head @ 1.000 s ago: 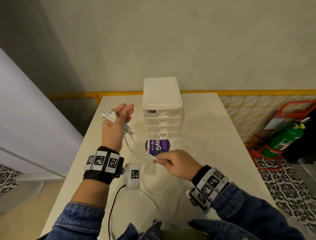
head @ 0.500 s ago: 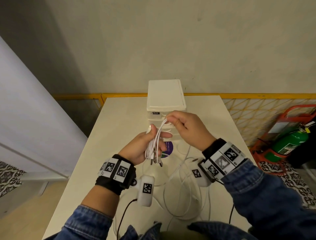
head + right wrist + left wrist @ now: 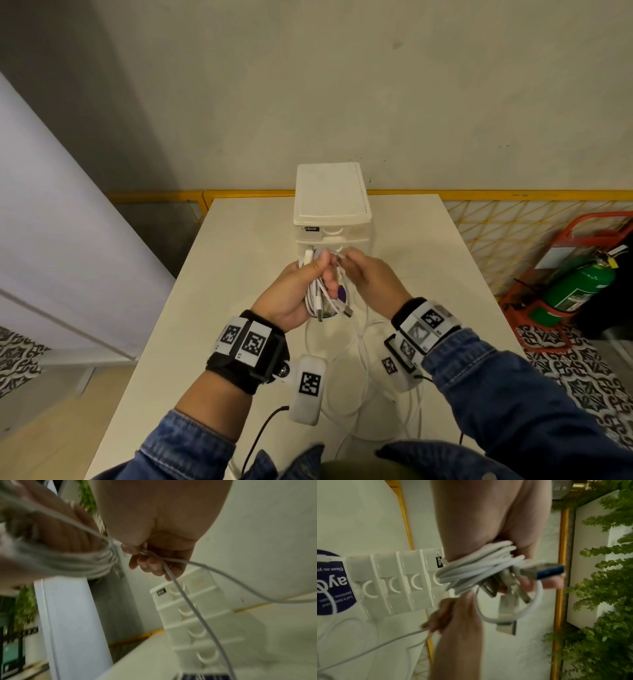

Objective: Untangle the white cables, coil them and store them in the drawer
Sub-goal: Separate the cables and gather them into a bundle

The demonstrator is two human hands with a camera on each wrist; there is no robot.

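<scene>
Cream rectangular table (image 3: 239,260) against grey plaster wall; yellow mesh railing (image 3: 513,219) behind. Left hand (image 3: 291,294) grips coiled bundle of white cables (image 3: 317,291); right hand (image 3: 370,277) pinches loose strand. One white plastic four-drawer unit (image 3: 330,205), drawers closed. One green fire extinguisher (image 3: 579,284) far right.

Hands (image 3: 329,274) hide lower drawer unit (image 3: 331,219) fronts; purple sticker (image 3: 342,292) mostly covered.

Likely a workplace: fire extinguisher (image 3: 579,287) on stand, yellow mesh barrier (image 3: 507,233).
</scene>
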